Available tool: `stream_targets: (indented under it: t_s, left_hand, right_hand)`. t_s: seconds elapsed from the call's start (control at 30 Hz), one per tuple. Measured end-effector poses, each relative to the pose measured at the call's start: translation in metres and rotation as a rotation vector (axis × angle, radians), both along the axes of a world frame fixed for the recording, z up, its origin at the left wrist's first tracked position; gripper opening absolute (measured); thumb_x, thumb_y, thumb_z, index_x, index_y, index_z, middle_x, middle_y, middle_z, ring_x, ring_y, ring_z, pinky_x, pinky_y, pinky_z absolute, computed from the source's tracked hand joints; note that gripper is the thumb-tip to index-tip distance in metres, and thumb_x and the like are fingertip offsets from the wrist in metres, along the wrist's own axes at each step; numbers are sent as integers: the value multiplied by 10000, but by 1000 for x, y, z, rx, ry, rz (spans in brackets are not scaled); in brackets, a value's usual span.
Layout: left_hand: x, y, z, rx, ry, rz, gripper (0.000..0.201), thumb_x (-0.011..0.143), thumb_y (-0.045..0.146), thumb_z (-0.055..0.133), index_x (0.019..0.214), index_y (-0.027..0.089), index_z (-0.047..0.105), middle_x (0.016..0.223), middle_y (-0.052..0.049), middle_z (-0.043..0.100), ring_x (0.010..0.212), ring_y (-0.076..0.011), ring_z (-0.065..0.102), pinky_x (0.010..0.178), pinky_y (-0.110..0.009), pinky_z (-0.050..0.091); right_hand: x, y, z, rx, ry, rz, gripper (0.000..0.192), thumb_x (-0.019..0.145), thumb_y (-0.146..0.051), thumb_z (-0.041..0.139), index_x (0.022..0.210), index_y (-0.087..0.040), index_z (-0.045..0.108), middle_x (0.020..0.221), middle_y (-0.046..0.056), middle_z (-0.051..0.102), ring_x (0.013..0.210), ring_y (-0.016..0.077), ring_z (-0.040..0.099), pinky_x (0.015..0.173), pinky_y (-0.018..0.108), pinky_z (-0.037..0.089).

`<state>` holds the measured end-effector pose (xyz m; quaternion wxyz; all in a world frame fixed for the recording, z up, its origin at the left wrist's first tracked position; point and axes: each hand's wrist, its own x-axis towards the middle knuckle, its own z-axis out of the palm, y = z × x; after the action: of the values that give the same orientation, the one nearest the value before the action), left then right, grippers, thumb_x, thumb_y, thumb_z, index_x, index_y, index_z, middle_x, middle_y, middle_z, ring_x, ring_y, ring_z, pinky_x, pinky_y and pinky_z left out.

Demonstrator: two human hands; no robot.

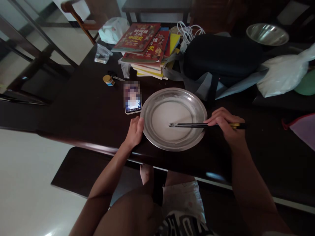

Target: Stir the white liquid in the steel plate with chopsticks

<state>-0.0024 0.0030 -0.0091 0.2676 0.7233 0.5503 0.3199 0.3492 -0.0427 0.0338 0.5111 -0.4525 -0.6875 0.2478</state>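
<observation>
Steel plate (pixel 197 108) of thin white batter, on table (pixel 81 108) near edge | step: stirring | right hand (pixel 225 126) fingers clamp chopsticks (pixel 194 125), tips in batter | left hand (pixel 135 131) fingers curled on rim | next likely needs steady bracing.

A phone (pixel 133 102) lay just left of centre on the dark table (pixel 73 111). Farther off sat a small jar (pixel 108 80), a stack of books (pixel 147 49), white cables (pixel 188 32) and a dark bag (pixel 221 59). A steel bowl (pixel 267 34) and a white plastic bag (pixel 283 73) stood far right.
</observation>
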Motion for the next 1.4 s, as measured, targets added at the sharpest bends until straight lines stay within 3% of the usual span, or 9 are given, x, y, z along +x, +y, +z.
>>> stream_targets:
  t_s: [0.17, 0.27, 0.4, 0.57, 0.73, 0.9, 1.07, 1.23, 1.4]
  left_hand:
    - [1, 0, 0, 0, 5, 20, 768, 989, 818, 150, 633, 236, 501, 687, -72, 581, 705, -231, 563, 786, -435, 517]
    - [1, 1, 0, 2, 5, 14, 764, 987, 820, 148, 628, 238, 487, 679, -69, 572, 697, -229, 563, 769, -433, 514]
    - [1, 1, 0, 18, 4, 10, 739, 1008, 783, 163, 625, 237, 481, 658, -64, 563, 683, -226, 564, 756, -424, 525]
    - [1, 0, 1, 5, 32, 6, 733, 1026, 749, 154, 643, 232, 506, 698, -78, 601, 712, -230, 578, 781, -431, 531]
    - [1, 0, 2, 11, 26, -3, 767, 1005, 790, 136, 637, 233, 513, 679, -74, 591, 691, -227, 570, 754, -418, 524]
    - [2, 0, 2, 2, 13, 18, 786, 968, 847, 127, 626, 238, 488, 675, -72, 575, 679, -228, 556, 736, -423, 500]
    - [2, 0, 2, 3, 5, 12, 769, 973, 839, 134, 613, 243, 462, 640, -59, 539, 660, -221, 534, 736, -420, 501]
    - [2, 1, 2, 13, 9, 17, 746, 987, 816, 152, 627, 245, 469, 643, -56, 551, 660, -221, 545, 741, -419, 510]
    - [1, 0, 2, 10, 23, 4, 736, 1013, 771, 153, 638, 240, 497, 674, -78, 601, 690, -234, 574, 760, -434, 526]
  right_hand:
    - [-1, 1, 0, -11, -68, 6, 255, 1015, -316, 617, 839, -333, 801, 856, 9, 824, 851, 243, 700, 805, 470, 557]
    - [0, 1, -1, 30, -7, -27, 276, 1019, -295, 610, 816, -314, 796, 804, 11, 807, 801, 231, 681, 751, 447, 545]
    - [0, 0, -1, -23, -39, 32, 263, 1019, -294, 613, 840, -315, 803, 836, 12, 814, 837, 231, 684, 771, 448, 554]
    - [0, 0, -1, 15, -15, -34, 285, 1022, -309, 605, 817, -334, 800, 807, 5, 801, 811, 234, 675, 751, 450, 550]
    - [-1, 1, -2, -1, -48, 37, 260, 1018, -276, 611, 848, -315, 802, 828, -1, 811, 829, 226, 686, 770, 435, 552]
    - [0, 0, -1, 8, 5, -42, 284, 1022, -301, 609, 815, -327, 801, 791, 12, 799, 801, 233, 674, 743, 439, 546]
    - [0, 0, -2, -30, -46, 38, 255, 1021, -319, 619, 846, -325, 805, 849, 8, 813, 845, 233, 690, 776, 449, 558]
    - [1, 0, -2, -9, -16, -36, 274, 1018, -334, 614, 822, -336, 805, 807, 14, 798, 820, 245, 685, 758, 465, 560]
    - [0, 0, -2, -46, -37, 39, 254, 1017, -318, 616, 850, -345, 806, 844, 5, 811, 837, 242, 702, 755, 458, 572]
